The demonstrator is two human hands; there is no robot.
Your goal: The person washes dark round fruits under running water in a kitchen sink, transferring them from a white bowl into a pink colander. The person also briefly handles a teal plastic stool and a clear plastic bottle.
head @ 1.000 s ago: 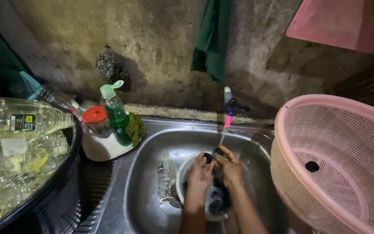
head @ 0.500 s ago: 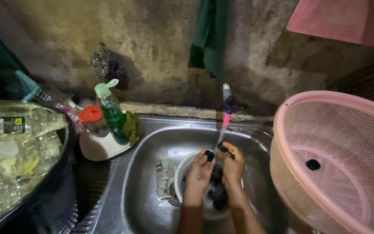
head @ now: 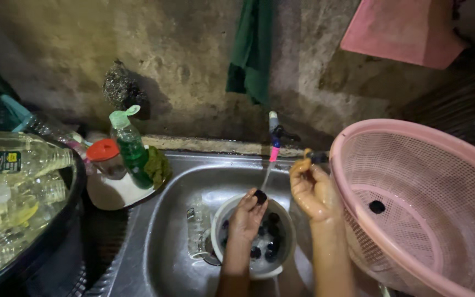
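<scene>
My left hand (head: 247, 219) is over a white bowl (head: 224, 215) in the steel sink (head: 177, 220) and pinches a small dark round fruit (head: 260, 196) under the thin stream of water from the tap (head: 274, 132). Several more dark fruits (head: 265, 242) lie in water in the bowl. My right hand (head: 313, 190) is raised to the right, next to the rim of a pink plastic basket (head: 413, 209), with another small dark fruit (head: 315, 157) at its fingertips. One dark fruit (head: 376, 207) lies inside the basket.
A green dish-soap bottle (head: 130, 144), a red-lidded jar (head: 105, 158) and a green scouring pad (head: 158, 165) sit on a white dish left of the sink. Clear plastic bottles (head: 12, 187) fill a dark tub at far left. A green cloth (head: 251, 49) and a pink cloth (head: 402, 30) hang on the wall.
My right hand has left the bowl and risen to the right toward the pink basket with a fruit. My left hand stays over the bowl under the water.
</scene>
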